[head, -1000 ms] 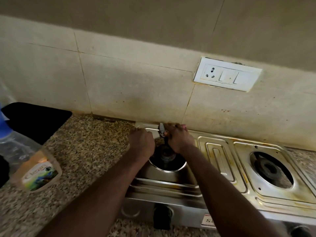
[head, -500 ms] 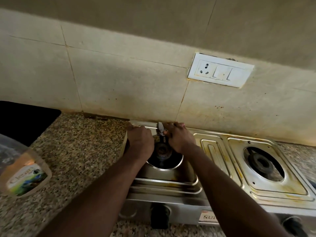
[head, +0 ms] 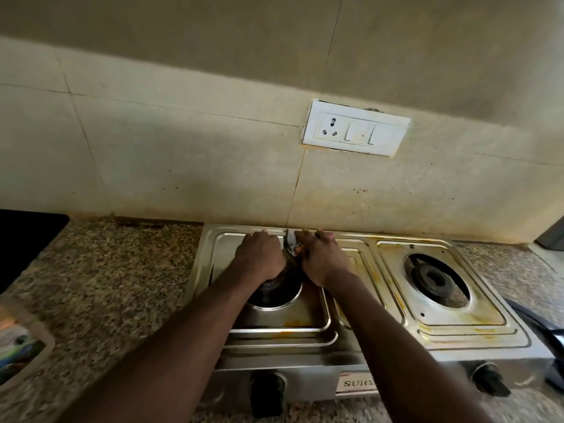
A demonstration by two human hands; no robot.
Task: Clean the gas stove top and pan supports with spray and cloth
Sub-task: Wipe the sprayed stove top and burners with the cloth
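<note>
The steel two-burner gas stove (head: 351, 340) stands against the tiled wall, with yellow-brown stains on its top. No pan supports are on it. Both my hands are at the back of the left burner (head: 274, 296). My left hand (head: 259, 259) is knuckles-up with its fingers curled down. My right hand (head: 323, 261) lies beside it, fingers bent toward the left. A small grey cloth (head: 291, 245) sticks up between the two hands, and both seem to grip it. The right burner (head: 433, 279) is uncovered. The spray bottle (head: 21, 349) shows at the lower left edge.
Speckled granite counter (head: 122, 285) lies left of the stove. Two black knobs (head: 267, 392) (head: 491, 384) sit on the stove front. A white socket plate (head: 355, 131) is on the wall above. A black object (head: 27, 236) is at far left, a dark item (head: 546, 334) at far right.
Both hands stay at the back of the left burner with the cloth between them, shifted slightly toward the wall. My view has turned right, so the spray bottle has slid to the frame's left edge.
</note>
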